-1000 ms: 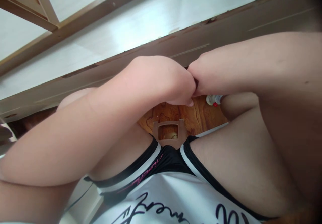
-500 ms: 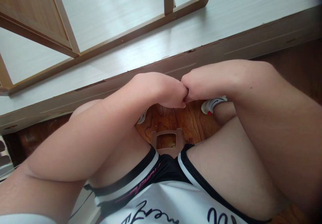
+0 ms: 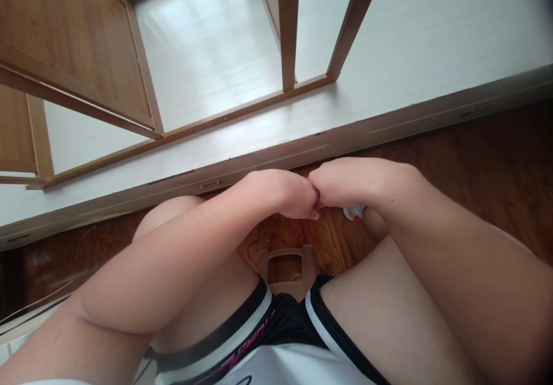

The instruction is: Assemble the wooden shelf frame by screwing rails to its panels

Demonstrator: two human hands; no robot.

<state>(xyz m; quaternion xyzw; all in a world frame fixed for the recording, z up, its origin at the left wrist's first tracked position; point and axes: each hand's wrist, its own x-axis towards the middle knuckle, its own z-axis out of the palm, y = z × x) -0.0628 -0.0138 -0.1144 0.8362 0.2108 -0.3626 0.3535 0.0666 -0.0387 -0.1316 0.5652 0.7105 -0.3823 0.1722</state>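
I am seated and look down past my thighs. My left hand (image 3: pixel 283 195) and my right hand (image 3: pixel 345 183) are both curled into fists, and they meet knuckle to knuckle above my knees. Whatever lies between the fingers is hidden from me. Below the hands, between my legs, the brown plastic front edge of the seat (image 3: pixel 285 267) with a rectangular cut-out shows over the dark wood floor (image 3: pixel 475 154). A white shoe with a red spot (image 3: pixel 354 213) peeks out under my right wrist.
A white wall with a pale skirting board (image 3: pixel 268 163) runs across in front of my knees. Wooden frame pieces (image 3: pixel 287 27) lean against or stand along the wall. A thin cable (image 3: pixel 38 304) lies on the floor at the left.
The view has tilted back, so the hands sit lower in the picture and more wall and frame show. The fists have stayed pressed together.
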